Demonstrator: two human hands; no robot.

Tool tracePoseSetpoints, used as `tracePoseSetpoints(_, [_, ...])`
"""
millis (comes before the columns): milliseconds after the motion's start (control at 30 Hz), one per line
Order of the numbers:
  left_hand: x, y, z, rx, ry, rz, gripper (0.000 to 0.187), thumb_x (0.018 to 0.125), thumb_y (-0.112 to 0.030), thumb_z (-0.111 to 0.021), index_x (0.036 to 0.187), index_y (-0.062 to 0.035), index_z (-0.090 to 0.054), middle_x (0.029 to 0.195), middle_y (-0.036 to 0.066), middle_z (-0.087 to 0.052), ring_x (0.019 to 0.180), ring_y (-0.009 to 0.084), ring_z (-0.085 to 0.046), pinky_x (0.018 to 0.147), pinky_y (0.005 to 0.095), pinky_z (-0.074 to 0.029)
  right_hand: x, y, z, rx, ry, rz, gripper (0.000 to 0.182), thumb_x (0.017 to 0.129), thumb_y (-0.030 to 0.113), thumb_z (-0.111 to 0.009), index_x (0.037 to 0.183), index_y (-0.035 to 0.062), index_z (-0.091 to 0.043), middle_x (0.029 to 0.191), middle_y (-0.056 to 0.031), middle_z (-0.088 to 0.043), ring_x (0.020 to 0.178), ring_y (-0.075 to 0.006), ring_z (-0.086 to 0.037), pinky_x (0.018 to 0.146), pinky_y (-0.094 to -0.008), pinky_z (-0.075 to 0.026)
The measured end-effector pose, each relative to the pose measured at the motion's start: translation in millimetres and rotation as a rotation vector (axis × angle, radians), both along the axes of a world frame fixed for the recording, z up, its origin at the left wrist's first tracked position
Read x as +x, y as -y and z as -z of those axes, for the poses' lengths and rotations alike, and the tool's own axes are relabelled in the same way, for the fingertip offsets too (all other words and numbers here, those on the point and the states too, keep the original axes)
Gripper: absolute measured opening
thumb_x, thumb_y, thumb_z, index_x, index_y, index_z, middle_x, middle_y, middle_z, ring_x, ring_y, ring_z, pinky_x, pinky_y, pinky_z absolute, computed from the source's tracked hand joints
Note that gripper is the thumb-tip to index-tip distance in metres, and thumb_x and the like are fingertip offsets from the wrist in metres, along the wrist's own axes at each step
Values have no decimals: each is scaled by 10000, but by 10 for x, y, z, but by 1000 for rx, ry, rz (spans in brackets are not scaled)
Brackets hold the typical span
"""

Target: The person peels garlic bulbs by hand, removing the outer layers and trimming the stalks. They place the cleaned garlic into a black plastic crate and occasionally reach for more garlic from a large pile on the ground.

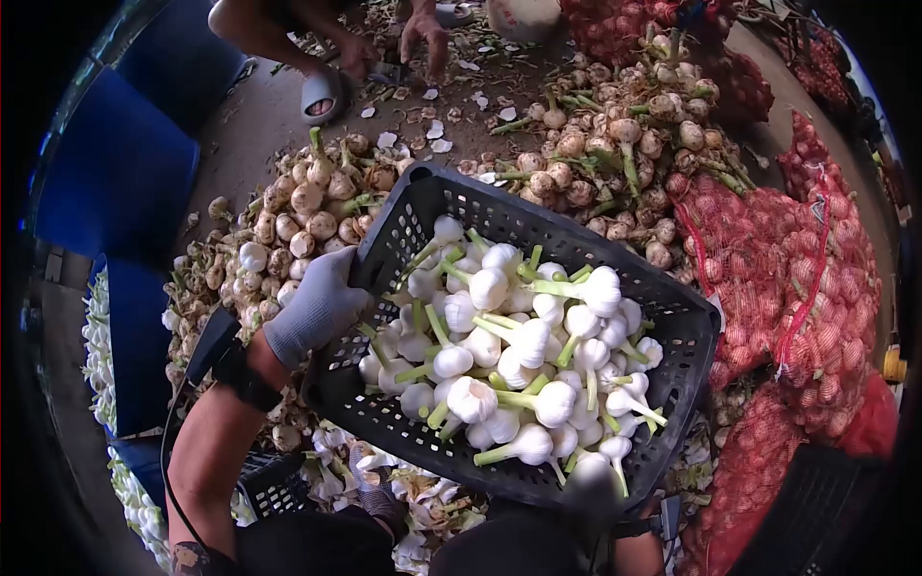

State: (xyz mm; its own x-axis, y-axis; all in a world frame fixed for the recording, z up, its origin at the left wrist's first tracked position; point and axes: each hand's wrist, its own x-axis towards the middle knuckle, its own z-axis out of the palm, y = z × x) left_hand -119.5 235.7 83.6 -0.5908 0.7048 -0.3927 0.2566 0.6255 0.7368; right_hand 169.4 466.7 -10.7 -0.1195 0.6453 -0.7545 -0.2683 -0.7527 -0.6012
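Observation:
A black perforated crate [691, 331] holds many peeled white garlic bulbs [519, 346] with short green stems. It is tilted over my lap. My left hand [322, 298], in a grey-white glove, grips the crate's left end, with its fingers closed at the rim. My right hand is hidden behind the crate's lower right side; only the forearm with a strap shows there. Unpeeled garlic with brownish skins [307, 211] lies heaped just beyond my left hand.
Another heap of unpeeled garlic [624, 144] lies beyond the crate. Red mesh sacks of garlic [788, 278] stand at the right. Blue containers [110, 173] line the left. Another person's hands [423, 43] and sandalled foot show at the top. Peeled skins [432, 509] litter the ground below.

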Motion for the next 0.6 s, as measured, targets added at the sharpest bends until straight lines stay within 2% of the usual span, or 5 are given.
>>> tracePoseSetpoints(133, [45, 37, -87, 57, 99, -33, 409, 679, 30, -636, 1087, 42, -614, 902, 10, -643, 810, 86, -567, 742, 253, -489, 330, 53, 69, -20, -43, -11, 491, 963, 548, -476, 1111, 107, -632, 884, -36, -657, 740, -168, -593, 684, -296, -497])
tracePoseSetpoints(267, [-186, -305, -117, 14, -97, 54, 346, 659, 12, -635, 1002, 43, -611, 799, 52, -638, 727, 119, -592, 672, 291, -501, 1613, 827, 319, -35, -86, -68, 483, 965, 538, -478, 1125, 107, -627, 892, -38, -656, 749, -169, -594, 690, -298, -500])
tracePoseSetpoints(300, [-272, -420, -94, 17, -146, 50, 298, 662, -4, -637, 953, 48, -606, 745, 89, -635, 698, 150, -610, 660, 318, -506, 1675, 886, 347, -37, -105, -77, 482, 966, 535, -478, 1128, 106, -626, 894, -38, -656, 752, -169, -594, 691, -298, -500])
tracePoseSetpoints(433, [-461, -696, -93, 86, -269, 139, 331, 656, 4, -644, 983, 44, -616, 753, 104, -642, 691, 151, -608, 657, 323, -506, 1745, 1076, 414, -62, -152, -98, 475, 968, 525, -480, 1142, 106, -621, 903, -40, -655, 761, -170, -595, 697, -300, -503])
tracePoseSetpoints(600, [-462, -562, -26, 151, -241, 112, 337, 642, 26, -634, 976, 57, -607, 801, 112, -636, 757, 125, -570, 696, 303, -484, 1818, 1214, 514, -91, -189, -113, 468, 971, 512, -482, 1158, 105, -616, 913, -42, -654, 772, -170, -595, 705, -303, -505])
